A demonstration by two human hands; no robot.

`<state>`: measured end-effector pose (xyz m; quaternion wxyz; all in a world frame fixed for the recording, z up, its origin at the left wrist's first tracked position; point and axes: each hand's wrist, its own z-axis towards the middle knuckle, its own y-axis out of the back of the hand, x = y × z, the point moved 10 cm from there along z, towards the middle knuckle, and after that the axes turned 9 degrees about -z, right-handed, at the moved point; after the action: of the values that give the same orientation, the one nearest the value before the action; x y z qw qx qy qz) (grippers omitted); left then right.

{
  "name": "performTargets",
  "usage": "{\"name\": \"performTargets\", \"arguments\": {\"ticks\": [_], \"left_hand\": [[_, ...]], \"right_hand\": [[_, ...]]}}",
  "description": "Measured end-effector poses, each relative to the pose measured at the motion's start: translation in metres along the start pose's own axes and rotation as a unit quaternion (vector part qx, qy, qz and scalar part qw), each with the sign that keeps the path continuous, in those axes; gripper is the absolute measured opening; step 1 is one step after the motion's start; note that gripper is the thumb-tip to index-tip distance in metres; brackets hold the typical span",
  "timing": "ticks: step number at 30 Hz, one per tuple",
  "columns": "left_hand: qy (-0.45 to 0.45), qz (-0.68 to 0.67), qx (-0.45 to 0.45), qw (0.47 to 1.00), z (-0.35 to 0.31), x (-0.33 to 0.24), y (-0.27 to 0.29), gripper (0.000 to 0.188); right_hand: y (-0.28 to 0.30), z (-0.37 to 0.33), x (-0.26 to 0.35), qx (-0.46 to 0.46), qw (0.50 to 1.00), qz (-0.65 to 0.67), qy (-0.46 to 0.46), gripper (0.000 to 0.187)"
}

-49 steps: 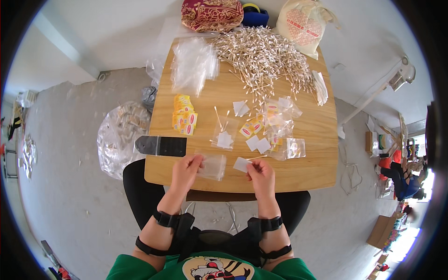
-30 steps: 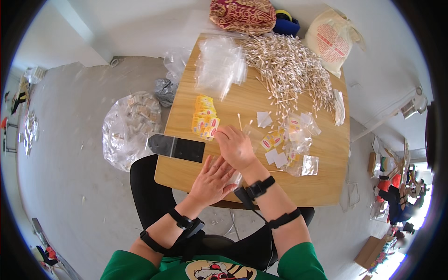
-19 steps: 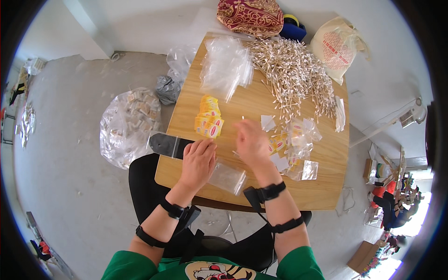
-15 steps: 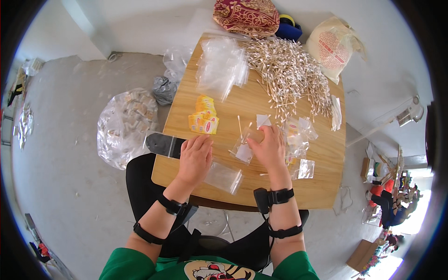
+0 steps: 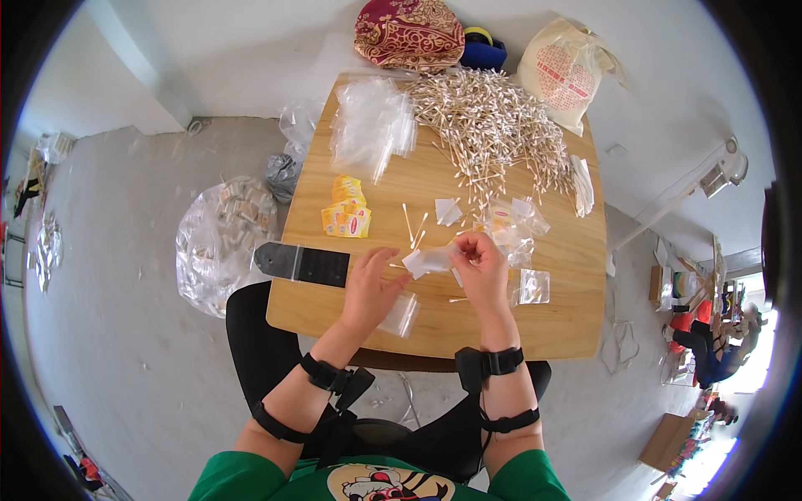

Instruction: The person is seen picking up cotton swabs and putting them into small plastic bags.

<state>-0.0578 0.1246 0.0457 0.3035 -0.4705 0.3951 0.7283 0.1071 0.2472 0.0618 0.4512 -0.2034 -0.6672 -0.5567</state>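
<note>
The right hand (image 5: 483,265) pinches a small clear bag (image 5: 439,259) between thumb and fingers, and a white card (image 5: 415,265) shows at the bag's left end. This bag is over the table (image 5: 551,330), between the two hands. The left hand (image 5: 368,288) has its thumb and fingers apart, just beside the card; I can't tell if it touches. Another clear bag (image 5: 403,317) lies flat, partly under the left hand and near the table's front edge. A black strip (image 5: 322,265) sits close to the left hand and pokes past the left edge. Two cotton swabs (image 5: 409,224) lie just behind the card. Plain wood shows from the yellow packets (image 5: 347,209) across to those swabs, and at the front right corner. The clear bags (image 5: 514,234) piled on the right are close to the right hand.

Half a second ago, the small bag was lower, by the right hand's fingers. Now it is up between the hands. The left hand has moved right, away from the black strip, and its thumb has opened out.
</note>
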Motion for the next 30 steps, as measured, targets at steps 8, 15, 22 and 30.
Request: {"name": "performTargets", "arguments": {"ticks": [8, 15, 22, 30], "left_hand": [[0.219, -0.280, 0.130, 0.926, -0.022, 0.008, -0.049, 0.030], [0.317, -0.317, 0.122, 0.886, -0.039, -0.002, -0.054, 0.017], [0.323, -0.366, 0.088, 0.868, -0.049, 0.000, -0.054, 0.016], [0.317, -0.404, 0.084, 0.854, -0.050, 0.008, -0.053, 0.013]], "right_hand": [[0.017, -0.034, -0.010, -0.065, 0.954, 0.280, -0.090, 0.014], [0.018, -0.056, -0.022, -0.098, 0.910, 0.391, -0.103, 0.013], [-0.003, -0.069, -0.005, -0.098, 0.853, 0.482, -0.174, 0.009], [-0.017, -0.072, -0.027, -0.047, 0.885, 0.419, -0.197, 0.016]]}}
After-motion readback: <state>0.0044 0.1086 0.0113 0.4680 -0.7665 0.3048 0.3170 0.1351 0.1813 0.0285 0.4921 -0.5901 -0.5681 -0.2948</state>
